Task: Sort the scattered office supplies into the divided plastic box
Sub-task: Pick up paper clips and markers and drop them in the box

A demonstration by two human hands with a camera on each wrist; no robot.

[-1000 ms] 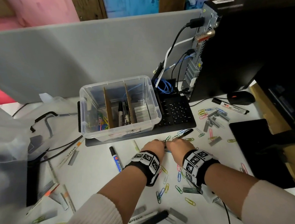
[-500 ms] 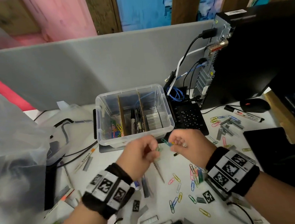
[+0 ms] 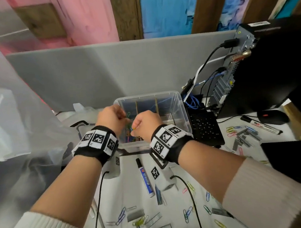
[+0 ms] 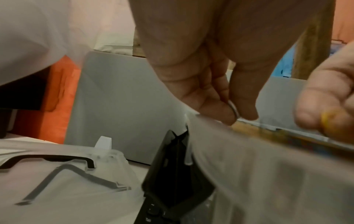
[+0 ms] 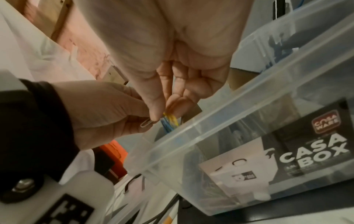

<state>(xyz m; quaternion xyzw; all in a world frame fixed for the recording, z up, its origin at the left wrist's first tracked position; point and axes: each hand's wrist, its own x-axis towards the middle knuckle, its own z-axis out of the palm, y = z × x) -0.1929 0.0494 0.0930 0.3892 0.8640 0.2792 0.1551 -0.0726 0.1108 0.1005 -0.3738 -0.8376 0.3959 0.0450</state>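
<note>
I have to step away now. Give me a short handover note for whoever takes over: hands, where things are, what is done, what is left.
Left hand: over the box's left compartment, pinching a silver paper clip.
Right hand: beside it, pinching yellow and blue paper clips above the same compartment.
Divided plastic box: at the back of the desk, coloured clips already in the left section; the other sections are hard to read.
Done: some clips sorted.
Left: drop these clips, then clear the loose clips, staple strips and markers scattered on the desk.
</note>
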